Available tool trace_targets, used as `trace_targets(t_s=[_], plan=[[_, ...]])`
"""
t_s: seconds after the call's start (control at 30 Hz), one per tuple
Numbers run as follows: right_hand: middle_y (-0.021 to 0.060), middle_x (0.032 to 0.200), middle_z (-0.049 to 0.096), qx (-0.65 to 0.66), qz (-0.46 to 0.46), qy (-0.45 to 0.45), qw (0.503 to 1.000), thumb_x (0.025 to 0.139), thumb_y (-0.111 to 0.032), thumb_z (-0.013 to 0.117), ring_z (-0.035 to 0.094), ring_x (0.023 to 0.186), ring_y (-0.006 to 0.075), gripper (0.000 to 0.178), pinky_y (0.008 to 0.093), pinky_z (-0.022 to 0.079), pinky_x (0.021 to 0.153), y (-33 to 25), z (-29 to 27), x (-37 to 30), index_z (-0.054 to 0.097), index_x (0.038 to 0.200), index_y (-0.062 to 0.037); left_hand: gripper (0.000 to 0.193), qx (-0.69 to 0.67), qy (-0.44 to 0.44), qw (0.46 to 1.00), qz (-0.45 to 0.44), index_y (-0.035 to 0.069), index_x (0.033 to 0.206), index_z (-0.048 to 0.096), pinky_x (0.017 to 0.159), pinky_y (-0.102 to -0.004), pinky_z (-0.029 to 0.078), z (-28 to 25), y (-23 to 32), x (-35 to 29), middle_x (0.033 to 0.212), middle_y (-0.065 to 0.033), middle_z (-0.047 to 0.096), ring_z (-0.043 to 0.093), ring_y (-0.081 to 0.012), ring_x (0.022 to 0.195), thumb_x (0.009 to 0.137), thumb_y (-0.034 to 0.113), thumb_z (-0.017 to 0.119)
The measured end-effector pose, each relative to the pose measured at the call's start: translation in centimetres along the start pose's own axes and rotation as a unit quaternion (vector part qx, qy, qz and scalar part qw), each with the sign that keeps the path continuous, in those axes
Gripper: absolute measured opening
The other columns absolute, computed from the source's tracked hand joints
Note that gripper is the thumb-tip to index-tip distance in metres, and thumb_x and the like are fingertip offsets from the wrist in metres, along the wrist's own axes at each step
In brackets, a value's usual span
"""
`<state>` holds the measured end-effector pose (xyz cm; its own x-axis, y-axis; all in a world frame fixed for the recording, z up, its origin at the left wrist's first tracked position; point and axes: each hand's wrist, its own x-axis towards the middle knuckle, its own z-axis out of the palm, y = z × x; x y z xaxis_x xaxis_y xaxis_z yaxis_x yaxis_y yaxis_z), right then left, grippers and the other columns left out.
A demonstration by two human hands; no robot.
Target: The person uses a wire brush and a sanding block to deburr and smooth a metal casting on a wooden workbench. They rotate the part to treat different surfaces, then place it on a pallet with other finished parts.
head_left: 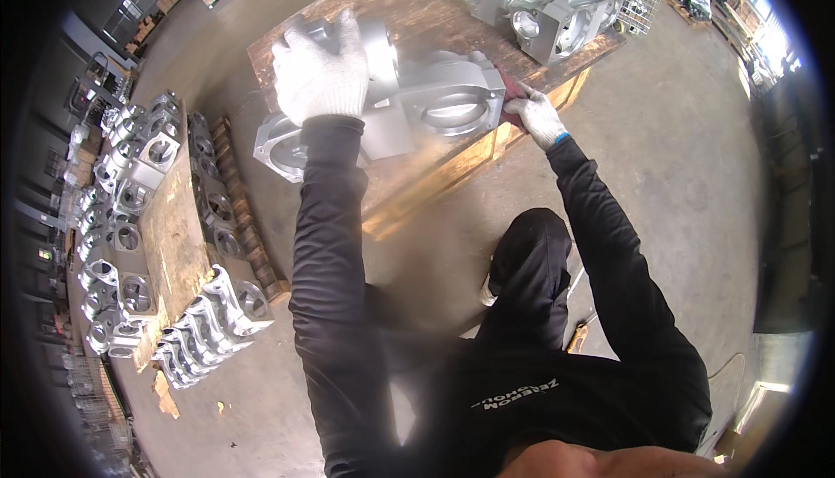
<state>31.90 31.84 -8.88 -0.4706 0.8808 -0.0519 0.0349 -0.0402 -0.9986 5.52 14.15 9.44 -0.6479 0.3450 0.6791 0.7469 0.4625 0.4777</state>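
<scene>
A large silver metal casting [396, 121] with round openings lies across the near edge of a wooden pallet top. My left hand [320, 73], in a white knit glove, grips its raised cylindrical part from above, thumb and fingers around it. At the casting's right end my right hand [541, 119], also gloved, is closed on a dark red pad [510, 86], pressed against the flange face. Most of the pad is hidden by the hand and the casting, so I cannot tell whether it is cloth or abrasive.
More silver castings [557, 8] are heaped at the far right of the wooden pallet top [348, 4]. To my left, a second pallet [174, 239] carries several rows of castings. A yellow-orange handled tool [577, 337] lies on the concrete floor beside my leg.
</scene>
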Motion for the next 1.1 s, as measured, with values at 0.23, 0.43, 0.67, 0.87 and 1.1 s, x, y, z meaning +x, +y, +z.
trace_targets(t_s=[0.23, 0.43, 0.67, 0.87, 1.1], plan=[[0.0178, 0.134, 0.067, -0.341, -0.33, -0.032, 0.88, 0.09, -0.014, 0.076, 0.071, 0.108, 0.0285, 0.072, 0.0384, 0.06, 0.08, 3.2, 4.7, -11.6, 0.048, 0.156, -0.0057, 0.054, -0.218, -0.108, 0.963, 0.116, 0.006, 0.137, 0.066, 0.105, -0.0386, 0.053, -0.6, -8.9, 6.7, 0.132, -0.018, 0.069, 0.068, -0.0293, 0.12, 0.096, 0.04, 0.076], [-0.0006, 0.154, 0.057, -0.584, -0.466, -0.047, 0.663, 0.085, -0.012, 0.069, 0.064, 0.122, 0.0301, 0.071, 0.0408, 0.055, 0.096, 4.7, 3.4, -11.1, 0.055, 0.154, -0.0232, 0.041, -0.179, -0.169, 0.968, 0.042, -0.001, 0.12, 0.067, 0.092, -0.0318, 0.052, 0.4, -10.4, 10.4, 0.11, -0.0112, 0.073, 0.066, -0.0178, 0.101, 0.096, 0.03, 0.079], [0.0031, 0.137, 0.068, -0.38, -0.392, 0.012, 0.838, 0.085, -0.008, 0.072, 0.065, 0.104, 0.022, 0.056, 0.0379, 0.054, 0.086, 8.8, 8.1, -12.0, 0.068, 0.14, -0.0147, 0.041, -0.258, -0.116, 0.959, 0.014, -0.001, 0.112, 0.072, 0.091, -0.0346, 0.054, 1.9, -10.5, 10.2, 0.105, -0.013, 0.076, 0.069, -0.0192, 0.096, 0.09, 0.032, 0.079], [0.0142, 0.124, 0.074, 0.174, -0.018, -0.098, 0.98, 0.093, -0.007, 0.071, 0.07, 0.108, 0.0187, 0.043, 0.0351, 0.056, 0.087, 7.4, 11.1, -14.6, 0.067, 0.136, -0.0023, 0.041, -0.188, -0.11, 0.976, 0.015, 0.002, 0.115, 0.073, 0.098, -0.0365, 0.052, 1.9, -10.6, 10.5, 0.111, -0.0141, 0.077, 0.071, -0.0248, 0.105, 0.089, 0.034, 0.078], [0.0015, 0.144, 0.067, -0.494, -0.397, 0.015, 0.774, 0.087, -0.007, 0.06, 0.065, 0.109, 0.0207, 0.055, 0.0367, 0.051, 0.089, 5.7, 7.9, -13.5, 0.069, 0.139, -0.0202, 0.036, -0.244, -0.133, 0.961, 0.015, 0.0, 0.116, 0.069, 0.098, -0.0362, 0.051, 2.5, -11.6, 10.8, 0.111, -0.0117, 0.075, 0.067, -0.0214, 0.104, 0.092, 0.026, 0.077]])
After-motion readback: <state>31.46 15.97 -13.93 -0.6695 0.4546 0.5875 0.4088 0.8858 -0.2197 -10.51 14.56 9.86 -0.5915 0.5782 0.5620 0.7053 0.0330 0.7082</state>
